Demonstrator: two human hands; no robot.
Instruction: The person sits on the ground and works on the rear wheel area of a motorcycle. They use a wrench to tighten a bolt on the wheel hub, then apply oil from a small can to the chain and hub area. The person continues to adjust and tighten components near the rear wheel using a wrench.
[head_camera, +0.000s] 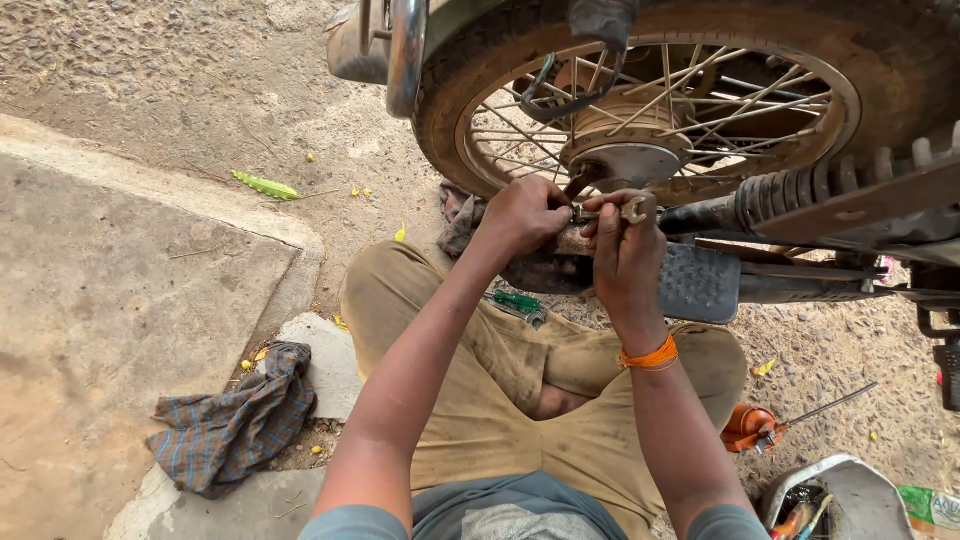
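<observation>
The spanner (634, 209) sits just below the wheel hub (622, 160), its ring end up. The right hand (626, 250) is clenched around its shaft; the left hand (527, 215) pinches a fitting at the spanner's other end. Likely risk: the spanner slipping off, driving knuckles into the spokes (700, 100) beside the hub. A green-handled screwdriver (518, 301) lies below the hub, on the trouser leg.

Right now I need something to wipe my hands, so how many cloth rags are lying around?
2: a blue checked cloth rag on the concrete at left, and a reddish crumpled rag under the spoked wheel.
</observation>
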